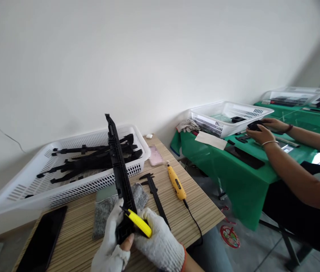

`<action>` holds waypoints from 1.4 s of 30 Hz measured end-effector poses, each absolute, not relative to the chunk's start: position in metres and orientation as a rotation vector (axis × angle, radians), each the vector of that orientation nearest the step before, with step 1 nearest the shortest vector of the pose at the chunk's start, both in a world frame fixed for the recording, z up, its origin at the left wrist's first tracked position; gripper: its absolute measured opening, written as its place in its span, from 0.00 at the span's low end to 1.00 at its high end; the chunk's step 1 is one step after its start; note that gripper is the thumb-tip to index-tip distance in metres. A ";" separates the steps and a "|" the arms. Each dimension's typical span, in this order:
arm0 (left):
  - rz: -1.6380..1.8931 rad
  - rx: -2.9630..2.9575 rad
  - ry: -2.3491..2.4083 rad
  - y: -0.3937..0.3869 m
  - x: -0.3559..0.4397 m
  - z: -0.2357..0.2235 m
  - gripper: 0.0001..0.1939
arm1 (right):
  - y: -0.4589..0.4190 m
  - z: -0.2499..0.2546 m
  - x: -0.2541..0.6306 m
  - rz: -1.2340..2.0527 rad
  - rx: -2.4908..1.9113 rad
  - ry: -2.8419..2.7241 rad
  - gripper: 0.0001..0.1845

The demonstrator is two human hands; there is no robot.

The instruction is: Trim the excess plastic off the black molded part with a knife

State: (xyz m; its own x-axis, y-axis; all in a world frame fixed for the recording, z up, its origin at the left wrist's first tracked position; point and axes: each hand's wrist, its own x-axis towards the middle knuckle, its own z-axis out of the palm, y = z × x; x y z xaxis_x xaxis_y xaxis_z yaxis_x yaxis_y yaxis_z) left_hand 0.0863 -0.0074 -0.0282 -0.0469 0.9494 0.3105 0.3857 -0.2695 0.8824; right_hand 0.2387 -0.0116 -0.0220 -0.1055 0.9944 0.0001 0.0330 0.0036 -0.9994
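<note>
Head view: Two gloved hands work at a black strip (117,158) above a wood-grain tabletop (196,206).
Left hand (106,243): Clenched around the strip's near end, its bare thumb pressed on the plastic.
Right hand (161,238): Grasping a yellow cutter (139,223), with the cutter's dark tip close to the left fingers.
Black strip: Rises from between both hands, its far end ahead of them, over the white basket (83,192).
Grip: The long far end appears unsupported; a firm left hold near the working spot should limit wobble and twist.
Cutter: Short, light strokes angled away from the left fingers and bare thumb look safest; heavy pressure could slip or gouge the plastic.
Gray cloth (102,215): Beneath the strip, just ahead of the left hand; resting the strip there would likely steady it.
Caliper (156,194): Ahead of the right hand, beside the cloth.
Yellow power tool (176,183): Beyond the caliper, to the right hand's forward right.
</note>
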 end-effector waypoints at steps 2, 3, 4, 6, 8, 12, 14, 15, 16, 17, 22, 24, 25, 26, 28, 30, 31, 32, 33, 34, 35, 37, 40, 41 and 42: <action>1.293 1.628 1.451 -0.005 0.086 -0.024 0.34 | -0.012 -0.017 0.243 1.410 -1.067 -1.232 0.09; 1.283 1.596 1.469 -0.004 0.087 -0.022 0.32 | -0.012 -0.014 0.247 1.479 -1.008 -1.207 0.09; 1.273 1.569 1.486 -0.002 0.089 -0.020 0.30 | -0.012 -0.012 0.251 1.540 -0.965 -1.200 0.10; 1.261 1.525 1.517 -0.002 0.092 -0.018 0.26 | -0.013 -0.008 0.261 1.632 -0.930 -1.229 0.12; 1.214 1.474 1.550 -0.003 0.095 -0.015 0.24 | -0.015 -0.008 0.270 1.676 -0.932 -1.252 0.13; 0.979 1.197 1.546 -0.004 0.100 0.000 0.25 | -0.018 -0.012 0.282 1.599 -1.054 -1.173 0.10; 0.917 1.104 1.482 0.000 0.103 0.013 0.25 | -0.019 -0.015 0.284 1.590 -1.103 -1.120 0.09; 0.901 1.098 1.452 0.004 0.105 0.020 0.24 | -0.019 -0.017 0.285 1.609 -1.099 -1.097 0.10; 0.889 1.109 1.434 0.009 0.107 0.026 0.23 | -0.019 -0.018 0.286 1.631 -1.085 -1.075 0.10; 0.883 1.127 1.423 0.015 0.108 0.031 0.23 | -0.019 -0.019 0.286 1.648 -1.070 -1.056 0.11; 0.965 1.274 1.308 0.046 0.110 0.031 0.19 | -0.018 -0.016 0.283 1.641 -1.079 -1.005 0.23; 0.973 1.423 1.270 0.052 0.107 0.022 0.20 | -0.018 -0.014 0.283 1.643 -1.118 -0.992 0.26; 0.968 1.514 1.270 0.053 0.105 0.017 0.20 | -0.017 -0.014 0.283 1.641 -1.135 -0.988 0.26; 0.959 1.604 1.276 0.053 0.103 0.013 0.20 | -0.017 -0.014 0.283 1.636 -1.147 -0.985 0.26; 0.951 1.741 1.308 0.051 0.100 0.007 0.20 | -0.017 -0.015 0.284 1.627 -1.161 -1.003 0.23; 0.976 1.821 1.378 0.047 0.097 0.005 0.20 | -0.017 -0.017 0.284 1.627 -1.188 -1.031 0.18; 1.003 1.851 1.425 0.046 0.096 0.004 0.20 | -0.017 -0.019 0.284 1.615 -1.214 -1.036 0.16; 1.032 1.876 1.470 0.046 0.095 0.004 0.20 | -0.017 -0.020 0.283 1.585 -1.244 -1.023 0.16; 1.058 1.895 1.505 0.046 0.095 0.004 0.19 | -0.017 -0.021 0.283 1.541 -1.270 -0.997 0.17; 1.080 1.911 1.521 0.046 0.094 0.004 0.19 | -0.017 -0.021 0.283 1.500 -1.288 -0.969 0.18; 1.093 1.925 1.521 0.047 0.093 0.004 0.19 | -0.017 -0.022 0.283 1.484 -1.298 -0.959 0.18; 1.096 1.947 1.505 0.048 0.092 0.002 0.18 | -0.016 -0.020 0.284 1.542 -1.297 -1.002 0.16; 1.107 1.980 1.505 0.048 0.091 -0.003 0.16 | -0.014 -0.015 0.286 1.547 -1.329 -0.942 0.16; 1.123 1.992 1.513 0.048 0.090 -0.003 0.16 | -0.014 -0.014 0.286 1.516 -1.341 -0.884 0.18; 1.145 2.007 1.516 0.048 0.090 -0.004 0.15 | -0.014 -0.014 0.287 1.499 -1.347 -0.847 0.19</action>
State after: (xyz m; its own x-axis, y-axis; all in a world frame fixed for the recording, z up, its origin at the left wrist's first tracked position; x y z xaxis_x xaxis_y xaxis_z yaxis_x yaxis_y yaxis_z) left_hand 0.0904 0.0475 -0.0039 0.0883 0.9217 0.3777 0.6157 -0.3486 0.7067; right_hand 0.2870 -0.0137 -0.0135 0.0217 0.9366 -0.3498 -0.1836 -0.3402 -0.9222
